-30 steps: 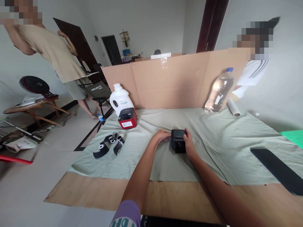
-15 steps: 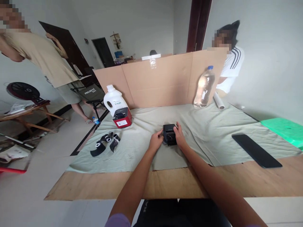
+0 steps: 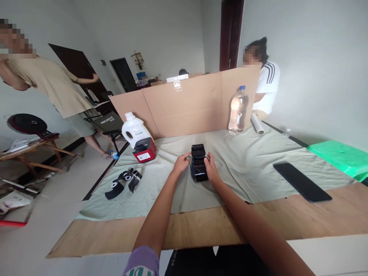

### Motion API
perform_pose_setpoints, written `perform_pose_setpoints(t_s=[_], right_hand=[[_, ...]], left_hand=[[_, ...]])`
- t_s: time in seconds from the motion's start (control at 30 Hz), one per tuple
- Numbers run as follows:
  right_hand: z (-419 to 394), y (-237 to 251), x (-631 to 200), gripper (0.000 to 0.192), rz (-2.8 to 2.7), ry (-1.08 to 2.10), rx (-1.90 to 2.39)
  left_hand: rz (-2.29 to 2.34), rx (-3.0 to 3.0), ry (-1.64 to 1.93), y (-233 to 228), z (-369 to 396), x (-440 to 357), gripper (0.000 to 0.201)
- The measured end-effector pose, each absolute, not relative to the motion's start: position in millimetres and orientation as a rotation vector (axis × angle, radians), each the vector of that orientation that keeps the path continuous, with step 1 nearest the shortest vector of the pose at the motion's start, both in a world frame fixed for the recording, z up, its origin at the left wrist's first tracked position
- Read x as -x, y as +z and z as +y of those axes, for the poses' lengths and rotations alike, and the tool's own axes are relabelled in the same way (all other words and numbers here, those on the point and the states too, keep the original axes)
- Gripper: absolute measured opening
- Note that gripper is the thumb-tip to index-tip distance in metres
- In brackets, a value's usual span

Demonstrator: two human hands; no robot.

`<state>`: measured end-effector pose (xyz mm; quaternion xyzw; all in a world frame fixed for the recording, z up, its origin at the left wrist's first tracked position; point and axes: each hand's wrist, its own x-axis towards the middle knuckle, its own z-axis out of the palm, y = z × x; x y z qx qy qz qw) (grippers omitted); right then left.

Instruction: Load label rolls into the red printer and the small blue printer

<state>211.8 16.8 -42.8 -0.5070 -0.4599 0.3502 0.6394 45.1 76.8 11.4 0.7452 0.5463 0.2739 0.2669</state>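
Observation:
A small black portable printer (image 3: 200,171) rests on the cloth in front of me, its lid (image 3: 198,150) raised at the far end. Glossy black material shows inside its body. My right hand (image 3: 212,168) grips the printer's right side, the thumb at the upper edge and the other fingers partly hidden. On the left, my left hand (image 3: 181,164) has its index finger stretched to the lid's left edge and its thumb apart, lower down. Several small rolls with black strips (image 3: 124,182) lie loose to the left.
A red-and-black box (image 3: 145,150) stands before a white jug (image 3: 135,129). Behind is a cardboard screen (image 3: 186,103), with a water bottle (image 3: 239,111) and a white roll (image 3: 257,124) to the right. A black phone-like slab (image 3: 301,181) lies near a green stool (image 3: 336,155). Two people are nearby.
The printer's lid has swung up and away from the body. My left hand has shifted to the lid's edge, its index finger now straighter. My right hand stays on the printer's side.

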Motion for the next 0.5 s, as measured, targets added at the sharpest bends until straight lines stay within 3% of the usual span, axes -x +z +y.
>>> perform_pose_setpoints(t_s=[0.1, 0.27, 0.5], right_hand=[[17, -44, -211, 0.081, -1.028, 0.795, 1.169], [17, -42, -213, 0.076, -1.003, 0.785, 1.218], [18, -44, -217, 0.074, -1.008, 0.758, 1.268]], left_hand=[[1.529, -2.139, 0.747, 26, 69, -52, 0.044], [1.47, -2.316, 0.295, 53, 77, -82, 0.017], [1.521, -2.273, 0.114, 79, 98, -104, 0.023]])
